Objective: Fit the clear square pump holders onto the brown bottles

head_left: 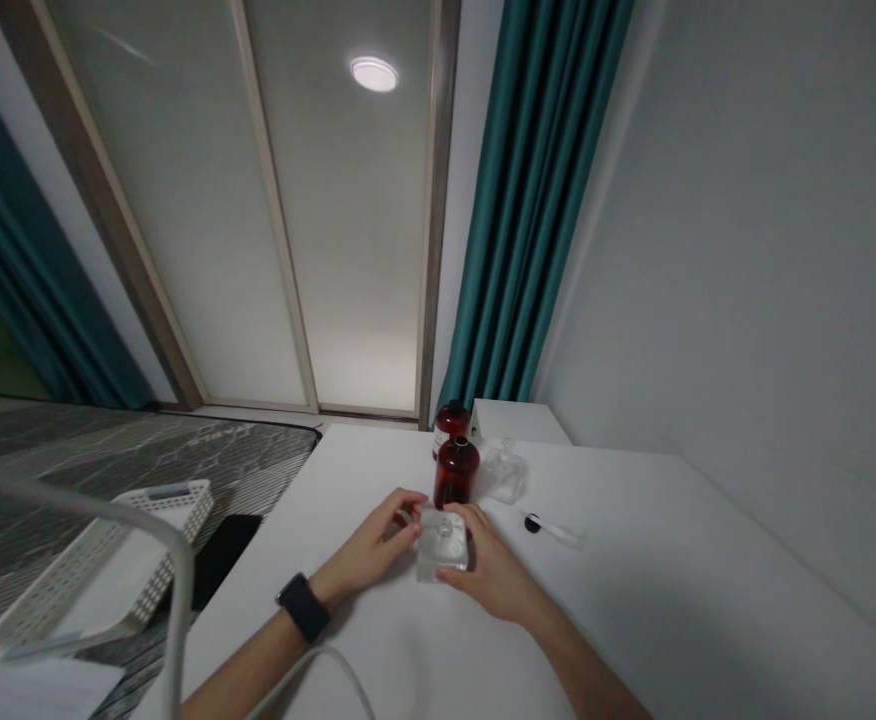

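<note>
Between my two hands, on the white table, is a small clear, squarish plastic packet or box [443, 542]. What is inside it is too blurred to name. My right hand [492, 568] grips its right side, thumb at the near corner and fingers at the far edge. On the left edge, my left hand [379, 530] has its thumb and fingertips curled against the packet. Just beyond stands a dark amber bottle [456, 475] with an open-looking neck. Behind that is a second amber bottle [451, 420] with a white label and a dark top.
Crumpled clear plastic [505, 472] lies right of the bottles. A white tube-like piece with a black end [554, 530] rests on the table [633, 620]. At left are a white basket [100, 560] and a black flat object [220, 560]. A pale cable [179, 620] crosses the near left.
</note>
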A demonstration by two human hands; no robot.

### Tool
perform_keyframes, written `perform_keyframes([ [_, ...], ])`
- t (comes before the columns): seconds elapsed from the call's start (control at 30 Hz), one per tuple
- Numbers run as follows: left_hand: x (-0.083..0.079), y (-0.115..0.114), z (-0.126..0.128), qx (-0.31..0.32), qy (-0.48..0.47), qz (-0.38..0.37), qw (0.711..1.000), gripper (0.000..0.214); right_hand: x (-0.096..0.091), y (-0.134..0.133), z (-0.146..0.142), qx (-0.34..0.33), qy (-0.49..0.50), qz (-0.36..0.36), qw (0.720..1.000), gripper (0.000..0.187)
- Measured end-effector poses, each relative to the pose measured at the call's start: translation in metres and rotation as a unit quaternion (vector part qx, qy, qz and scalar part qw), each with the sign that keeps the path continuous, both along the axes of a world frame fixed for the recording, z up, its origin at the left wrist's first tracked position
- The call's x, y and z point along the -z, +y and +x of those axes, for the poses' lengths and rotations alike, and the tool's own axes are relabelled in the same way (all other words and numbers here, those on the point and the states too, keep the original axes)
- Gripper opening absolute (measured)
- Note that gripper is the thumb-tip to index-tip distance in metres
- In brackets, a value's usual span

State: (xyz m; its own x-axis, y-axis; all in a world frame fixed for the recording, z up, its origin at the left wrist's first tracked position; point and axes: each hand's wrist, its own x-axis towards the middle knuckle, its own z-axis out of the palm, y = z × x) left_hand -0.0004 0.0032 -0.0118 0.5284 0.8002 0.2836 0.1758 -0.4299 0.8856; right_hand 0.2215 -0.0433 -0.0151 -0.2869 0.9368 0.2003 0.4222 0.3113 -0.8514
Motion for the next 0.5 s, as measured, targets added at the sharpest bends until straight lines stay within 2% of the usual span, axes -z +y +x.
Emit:
perform_keyframes([
  [0.13, -0.004, 0.003, 0.004, -0.070, -0.009, 0.022, 0.997, 0.030, -0.004, -0.002, 0.005, -0.015, -0.006, 0.001, 1.000, 0.069],
  [0.27, -0.028, 0.013, 0.012, -0.117, 0.017, 0.094, 0.989, 0.029, -0.001, -0.002, 0.008, -0.017, -0.009, -0.003, 1.000, 0.072],
  [0.4, -0.061, 0.034, 0.028, -0.088, 0.036, 0.152, 0.984, 0.053, -0.001, -0.002, 0.007, -0.018, -0.009, 0.007, 1.000, 0.072],
  [0.5, -0.076, 0.052, 0.041, -0.035, 0.042, 0.149, 0.987, 0.060, -0.003, -0.003, 0.007, -0.016, -0.011, 0.000, 1.000, 0.071],
])
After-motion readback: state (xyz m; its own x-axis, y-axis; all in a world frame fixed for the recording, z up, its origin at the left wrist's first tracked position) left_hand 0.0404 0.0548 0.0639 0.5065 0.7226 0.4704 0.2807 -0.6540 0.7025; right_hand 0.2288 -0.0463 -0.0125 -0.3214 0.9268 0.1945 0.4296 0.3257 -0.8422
